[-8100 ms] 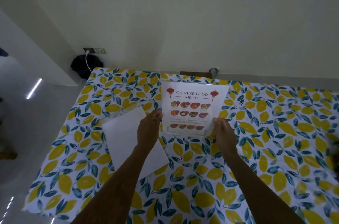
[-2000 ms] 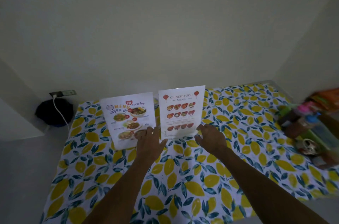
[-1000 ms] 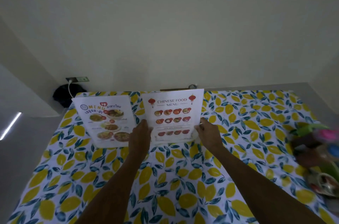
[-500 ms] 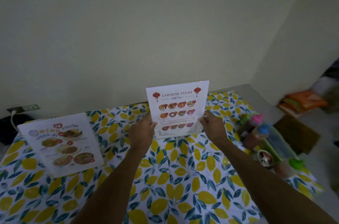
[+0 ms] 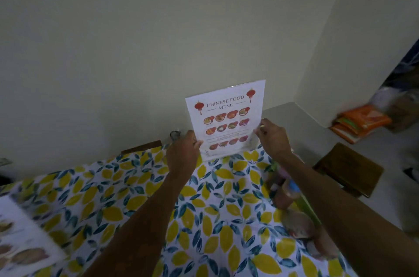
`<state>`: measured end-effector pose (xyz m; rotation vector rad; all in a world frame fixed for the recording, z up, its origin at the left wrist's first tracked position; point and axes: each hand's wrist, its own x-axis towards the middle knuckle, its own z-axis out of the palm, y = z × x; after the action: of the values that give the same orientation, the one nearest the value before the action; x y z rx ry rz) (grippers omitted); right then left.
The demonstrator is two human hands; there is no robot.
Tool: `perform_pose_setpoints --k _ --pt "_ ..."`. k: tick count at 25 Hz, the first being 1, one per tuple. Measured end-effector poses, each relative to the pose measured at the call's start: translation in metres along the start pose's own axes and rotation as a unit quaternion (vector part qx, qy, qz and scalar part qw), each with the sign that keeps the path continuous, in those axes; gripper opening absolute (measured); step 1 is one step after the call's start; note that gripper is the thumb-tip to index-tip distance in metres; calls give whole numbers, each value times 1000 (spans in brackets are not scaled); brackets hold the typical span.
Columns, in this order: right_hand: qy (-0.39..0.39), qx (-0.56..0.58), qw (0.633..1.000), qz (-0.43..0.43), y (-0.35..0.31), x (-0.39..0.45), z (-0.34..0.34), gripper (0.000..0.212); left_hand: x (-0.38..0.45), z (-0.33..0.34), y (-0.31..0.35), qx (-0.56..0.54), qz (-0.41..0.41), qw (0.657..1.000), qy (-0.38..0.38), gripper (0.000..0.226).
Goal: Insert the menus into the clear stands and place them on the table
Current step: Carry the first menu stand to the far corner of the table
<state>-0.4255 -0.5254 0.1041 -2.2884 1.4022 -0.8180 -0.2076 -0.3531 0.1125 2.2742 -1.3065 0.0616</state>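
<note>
The Chinese food menu [image 5: 226, 118] stands upright in its clear stand at the far right part of the table [image 5: 204, 220], which wears a lemon-print cloth. My left hand [image 5: 183, 154] grips the stand's left edge and my right hand [image 5: 272, 138] grips its right edge. The stand's base sits at the cloth's far edge; whether it touches the cloth I cannot tell. A second menu [image 5: 20, 242] with food pictures stands in its own stand at the near left, cut off by the frame.
Condiment bottles and jars [image 5: 288, 190] crowd the table's right edge, partly behind my right forearm. A dark wooden stool [image 5: 349, 170] stands right of the table. Orange packets [image 5: 360, 122] lie on the floor by the far wall.
Both hands have carried the Chinese food menu stand to the right and farther back on the table. The other menu stand now lies at the left edge of view.
</note>
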Motion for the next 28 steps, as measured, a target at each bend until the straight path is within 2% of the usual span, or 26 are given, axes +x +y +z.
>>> perform_pose_setpoints --k 6,9,13,20,23,28 --pt "-58 -1 998 -9 92 107 6 17 72 86 67 -17 -24 1000 -4 31" --pt "-85 -1 996 8 127 145 21 17 101 124 87 3 -62 998 -25 38" --pt "-118 21 992 29 172 183 47 17 139 173 97 35 -60 996 -51 31" --pt "-173 42 983 52 215 211 87 20 172 227 94 59 -96 988 -104 26" --pt "-161 44 985 33 223 210 98 21 177 239 89 27 -124 987 -101 25" --pt "-147 45 987 40 225 205 102 19 174 239 90 34 -123 987 -95 28"
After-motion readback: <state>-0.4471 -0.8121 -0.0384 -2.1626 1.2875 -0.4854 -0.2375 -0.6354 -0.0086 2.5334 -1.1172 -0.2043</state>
